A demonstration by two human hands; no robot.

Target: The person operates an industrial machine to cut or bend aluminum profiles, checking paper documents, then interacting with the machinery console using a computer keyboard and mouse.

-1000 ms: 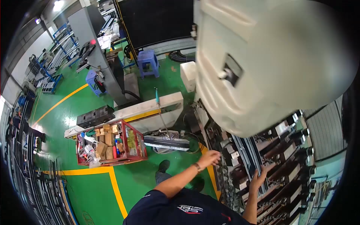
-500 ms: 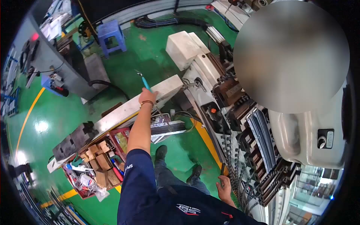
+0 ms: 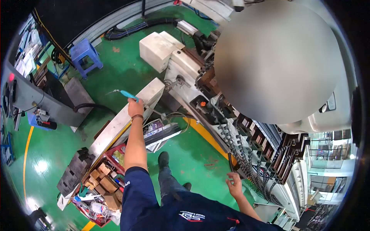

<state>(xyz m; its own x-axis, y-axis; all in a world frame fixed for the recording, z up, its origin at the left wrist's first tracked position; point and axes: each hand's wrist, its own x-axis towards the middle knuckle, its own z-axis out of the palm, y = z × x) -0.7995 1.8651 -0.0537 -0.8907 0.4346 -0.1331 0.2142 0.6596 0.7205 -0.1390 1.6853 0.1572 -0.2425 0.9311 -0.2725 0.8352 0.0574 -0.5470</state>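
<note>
My left hand [image 3: 135, 107] is closed round a teal-handled tool [image 3: 128, 94] with a thin bent metal tip, which points out to the left. This hand is above the long white beam [image 3: 152, 91] and wears a bracelet at the wrist. My right hand [image 3: 234, 184] is in the air at lower right, fingers partly curled and apart, holding nothing. Beside it runs the machine's row of dark clamps and coiled black cables [image 3: 246, 154]. Under my left forearm, a red bin [image 3: 92, 215] on the beam's near side carries wooden blocks [image 3: 108, 184] and plastic-wrapped items.
A blue stool [image 3: 85, 56] stands on the green floor at upper left, near a grey cabinet [image 3: 46, 92]. Black blocks [image 3: 77, 171] sit at the beam's near end. Dark strips [image 3: 163, 133] lie on a small rack near my feet. A blurred circle covers the upper right.
My view has shifted, so the machine and stool appear further left. The tool in my left hand has swung to point more leftward. My right hand has moved away from the machine's edge.
</note>
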